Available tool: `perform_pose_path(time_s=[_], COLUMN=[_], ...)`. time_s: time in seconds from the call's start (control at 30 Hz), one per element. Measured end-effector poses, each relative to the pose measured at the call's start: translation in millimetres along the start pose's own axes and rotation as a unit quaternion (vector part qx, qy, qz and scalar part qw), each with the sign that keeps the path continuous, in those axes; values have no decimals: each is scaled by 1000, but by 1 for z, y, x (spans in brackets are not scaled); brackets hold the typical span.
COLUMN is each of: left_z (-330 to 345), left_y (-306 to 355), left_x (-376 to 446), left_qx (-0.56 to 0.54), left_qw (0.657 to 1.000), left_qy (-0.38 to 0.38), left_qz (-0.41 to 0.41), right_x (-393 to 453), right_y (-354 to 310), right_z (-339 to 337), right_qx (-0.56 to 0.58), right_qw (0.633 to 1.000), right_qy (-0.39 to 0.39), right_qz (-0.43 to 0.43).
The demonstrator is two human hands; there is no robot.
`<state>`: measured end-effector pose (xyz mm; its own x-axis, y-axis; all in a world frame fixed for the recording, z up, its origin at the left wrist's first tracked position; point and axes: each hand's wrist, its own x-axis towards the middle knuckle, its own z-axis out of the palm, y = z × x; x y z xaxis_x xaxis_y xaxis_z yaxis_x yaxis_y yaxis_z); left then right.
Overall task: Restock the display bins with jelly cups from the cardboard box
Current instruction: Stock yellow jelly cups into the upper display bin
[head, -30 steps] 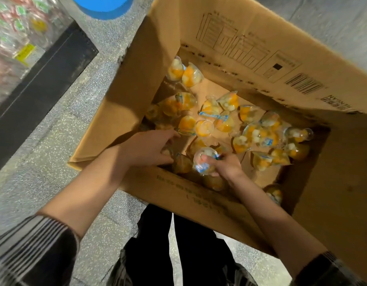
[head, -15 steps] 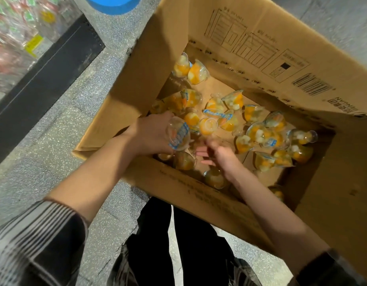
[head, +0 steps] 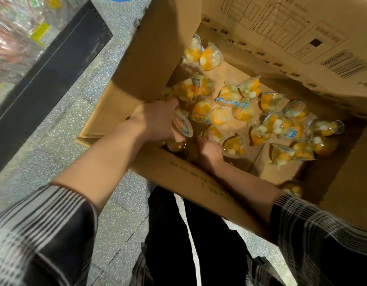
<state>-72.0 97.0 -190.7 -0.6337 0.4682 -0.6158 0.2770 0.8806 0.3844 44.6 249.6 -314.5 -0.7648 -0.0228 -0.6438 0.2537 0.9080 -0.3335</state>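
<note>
Head camera, looking down: a person leans over an open cardboard box (head: 250,34) on a speckled floor (head: 61,129), where orange-filled jelly cups (head: 271,124) lie scattered from the centre out to three o'clock. The left hand (head: 157,120), at nine o'clock of the pile, has its fingers curled round one jelly cup (head: 183,125), while the right hand (head: 209,149) reaches down among cups at six o'clock; whether its fingers grasp anything cannot be told. The step appears to be gathering cups; next the right hand must secure one, then both must carry their load to the blurred display bins (head: 17,38) at ten o'clock.

Barcode and seemingly illegible print on cardboard box (head: 261,48)
</note>
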Motion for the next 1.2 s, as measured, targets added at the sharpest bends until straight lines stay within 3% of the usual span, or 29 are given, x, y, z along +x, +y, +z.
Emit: perform_pose_path(time_s=[0.07,0.2,0.33,0.47,0.63,0.93,1.2], left_z=[2,-2,-3,-17,-41,-80,-38], left_y=[0,2,12,48,127,309,487], left_x=[0,-3,-12,-22,-49,-106,-227], left_qx=[0,1,-116,-196,-278,-311,-288], left_qw=[1000,999,993,980,946,854,770], left_qy=[2,-11,-27,13,63,-27,-76], left_qz=[-9,-30,-25,31,156,415,564], right_x=[-5,-37,-81,-126,-195,-377,-566], right_y=[1,5,6,-5,-7,31,64], right_z=[-2,-31,-62,-111,-175,-265,-234], right_qx=[94,351,424,466,459,382,277], right_qw=[995,930,881,827,770,654,524], right_qy=[30,61,183,296,428,625,754], right_qz=[32,90,103,106,115,187,282])
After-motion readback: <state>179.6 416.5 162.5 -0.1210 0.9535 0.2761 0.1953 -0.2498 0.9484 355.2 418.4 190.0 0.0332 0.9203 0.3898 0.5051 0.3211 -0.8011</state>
